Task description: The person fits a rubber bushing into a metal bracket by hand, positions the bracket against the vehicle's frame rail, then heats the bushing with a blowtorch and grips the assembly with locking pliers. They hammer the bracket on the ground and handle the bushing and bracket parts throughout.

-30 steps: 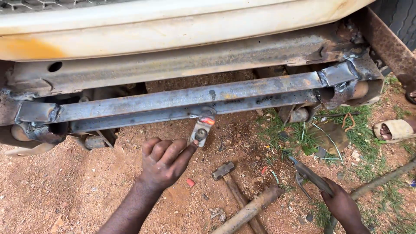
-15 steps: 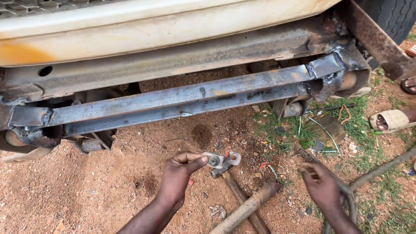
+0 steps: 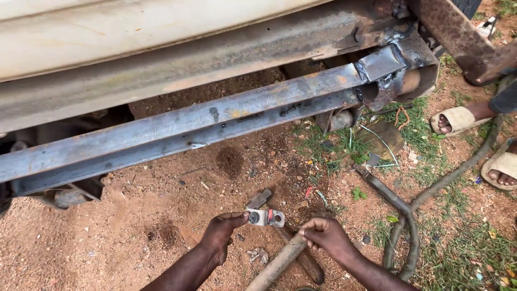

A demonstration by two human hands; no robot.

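Left hand [image 3: 219, 233]: small shiny metal clamp [image 3: 265, 217] is pinched in fingertips. Right hand [image 3: 327, 237]: loosely curled, nothing gripped, just beside a rusty pipe [image 3: 280, 261].

Silver clamp [image 3: 265, 217] (red dab near one end), rusty grey steel bar [image 3: 188, 129], reddish-brown dirt [image 3: 107, 242].
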